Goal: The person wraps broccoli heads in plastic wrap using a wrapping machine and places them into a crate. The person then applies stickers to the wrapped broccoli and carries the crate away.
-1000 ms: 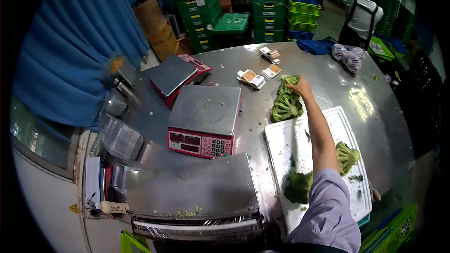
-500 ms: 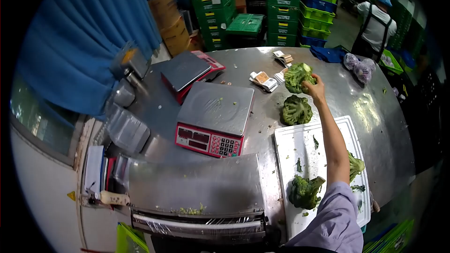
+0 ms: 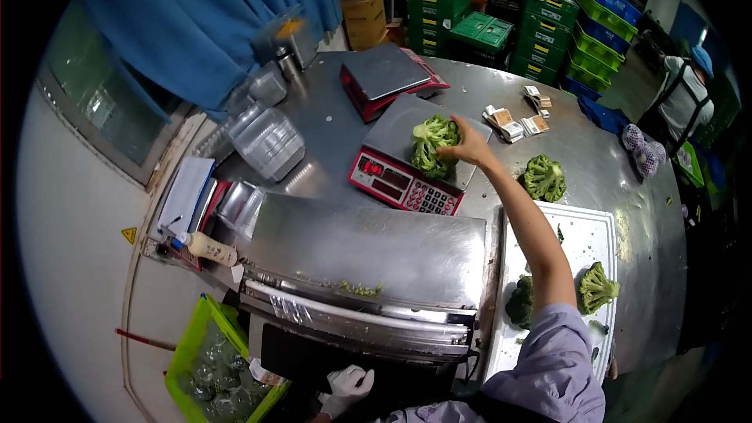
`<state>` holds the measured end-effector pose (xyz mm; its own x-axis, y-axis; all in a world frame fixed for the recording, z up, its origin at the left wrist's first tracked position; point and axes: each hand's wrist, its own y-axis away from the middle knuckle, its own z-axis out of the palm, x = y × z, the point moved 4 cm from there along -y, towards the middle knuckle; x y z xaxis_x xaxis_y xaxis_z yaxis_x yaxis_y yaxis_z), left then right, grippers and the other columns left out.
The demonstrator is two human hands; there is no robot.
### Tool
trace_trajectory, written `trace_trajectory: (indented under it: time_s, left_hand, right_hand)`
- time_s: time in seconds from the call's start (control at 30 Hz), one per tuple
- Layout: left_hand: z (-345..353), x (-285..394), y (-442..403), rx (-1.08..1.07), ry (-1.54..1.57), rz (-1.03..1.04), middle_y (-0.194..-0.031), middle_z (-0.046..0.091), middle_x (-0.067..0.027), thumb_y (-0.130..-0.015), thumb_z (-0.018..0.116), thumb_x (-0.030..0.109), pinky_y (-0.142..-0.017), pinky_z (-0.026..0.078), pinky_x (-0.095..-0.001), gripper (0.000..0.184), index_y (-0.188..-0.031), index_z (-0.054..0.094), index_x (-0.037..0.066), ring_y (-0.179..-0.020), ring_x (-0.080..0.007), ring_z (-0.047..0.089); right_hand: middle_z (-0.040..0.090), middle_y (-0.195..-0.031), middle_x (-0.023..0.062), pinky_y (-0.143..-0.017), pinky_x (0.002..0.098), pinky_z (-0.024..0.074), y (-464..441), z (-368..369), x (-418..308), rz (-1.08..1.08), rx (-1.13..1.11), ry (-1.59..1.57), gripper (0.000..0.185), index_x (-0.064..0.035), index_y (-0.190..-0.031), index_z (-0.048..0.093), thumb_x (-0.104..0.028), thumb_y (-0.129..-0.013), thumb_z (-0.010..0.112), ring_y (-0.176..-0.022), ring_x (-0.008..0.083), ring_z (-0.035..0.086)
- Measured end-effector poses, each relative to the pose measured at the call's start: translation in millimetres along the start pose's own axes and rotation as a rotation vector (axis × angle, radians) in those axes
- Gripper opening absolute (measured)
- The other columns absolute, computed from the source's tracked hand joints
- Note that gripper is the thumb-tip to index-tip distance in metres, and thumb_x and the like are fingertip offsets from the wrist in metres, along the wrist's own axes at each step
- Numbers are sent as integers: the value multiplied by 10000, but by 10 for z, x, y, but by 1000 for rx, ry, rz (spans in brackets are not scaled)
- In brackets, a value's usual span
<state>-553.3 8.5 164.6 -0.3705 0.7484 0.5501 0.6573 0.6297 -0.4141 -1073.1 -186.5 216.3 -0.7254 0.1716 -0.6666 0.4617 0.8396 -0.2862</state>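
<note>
A broccoli head [image 3: 433, 146] is gripped at its right side by my bare right hand [image 3: 470, 146], over the plate of the near red digital scale [image 3: 409, 185]. Red digits glow on that scale's display. My left hand [image 3: 350, 386], in a white glove, is low at the bottom of the view with its fingers curled in and nothing visible in them. Another broccoli head [image 3: 544, 178] lies on the steel table, right of my forearm. Two more, a pale-stemmed one [image 3: 598, 287] and a dark one [image 3: 518, 303] partly behind my arm, rest on a white cutting board [image 3: 540, 222].
A film-wrapping machine [image 3: 368, 254] stands in front of me. Behind are a second scale [image 3: 388, 74] and bundles of labels [image 3: 505, 123]. Clear trays [image 3: 266, 143] stack at left, a green crate [image 3: 186, 345] below. A person [image 3: 685, 98] stands far right.
My right hand has carried the broccoli left from beside the labels to the near scale, whose display now lights up. The view has turned left; my left hand and the green crate's contents have appeared.
</note>
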Motion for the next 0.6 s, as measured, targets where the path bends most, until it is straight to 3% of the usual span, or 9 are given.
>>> trace_trajectory:
  time_s: [0.03, 0.17, 0.4, 0.43, 0.47, 0.53, 0.57, 0.6]
  left_hand:
    - [6, -26, 20, -11, -5, -17, -507, 479, -23, -687, 694, 94, -359, 375, -296, 276, -545, 459, 118, -380, -204, 478]
    - [-42, -19, -18, -4, 51, -27, -518, 503, -27, -666, 715, 90, -370, 387, -290, 261, -548, 483, 109, -395, -206, 499]
    - [-57, -54, -3, 2, 136, -44, -536, 524, -28, -698, 707, 128, -394, 415, -281, 233, -563, 518, 103, -415, -193, 521]
    - [-61, -50, -5, 9, 138, -44, -537, 523, -26, -703, 704, 134, -400, 422, -278, 230, -567, 521, 102, -421, -190, 528]
    - [-70, -53, -14, 17, 139, -47, -537, 523, -26, -703, 704, 134, -400, 422, -278, 230, -567, 521, 102, -421, -190, 528]
    - [-86, -45, -24, -1, 166, -31, -536, 523, -23, -704, 703, 132, -402, 422, -272, 225, -570, 525, 102, -426, -185, 533]
    - [-89, -48, -21, -3, 170, -29, -539, 525, -19, -705, 705, 134, -402, 421, -267, 224, -572, 528, 103, -428, -178, 536]
    - [-103, -44, -29, 2, 169, -32, -539, 525, -19, -705, 705, 134, -402, 421, -267, 224, -572, 528, 103, -428, -178, 536]
  right_hand:
    - [514, -1204, 223, -902, 404, 450, 8, -24, -70, 2, -30, 87, 975, -87, -1333, 393, -421, -528, 829, -1081, 362, 534]
    - [524, -1162, 212, -843, 419, 470, 28, -237, -314, -62, -33, 264, 918, -94, -1320, 399, -407, -567, 821, -1023, 373, 555]
    - [521, -1203, 251, -935, 397, 416, -41, -215, -308, 42, -181, 291, 1009, -52, -1348, 357, -457, -554, 828, -1086, 368, 530]
    - [528, -1188, 242, -837, 403, 491, -50, -165, -244, 56, -166, 322, 1041, -53, -1367, 321, -399, -540, 850, -1059, 342, 550]
    - [528, -1188, 242, -837, 403, 491, -65, -111, -191, 48, -167, 325, 1041, -53, -1367, 321, -399, -540, 850, -1059, 342, 550]
    - [536, -1174, 215, -673, 374, 550, -10, -47, -264, 201, -190, 157, 1034, -60, -1377, 298, -294, -544, 864, -986, 301, 590]
    - [561, -1132, 178, -547, 327, 553, 77, -28, -275, 325, -181, -41, 957, -59, -1362, 327, -169, -564, 844, -898, 250, 619]
    - [561, -1132, 178, -547, 327, 553, 89, -5, -282, 320, -184, -41, 957, -59, -1362, 327, -169, -564, 844, -898, 250, 619]
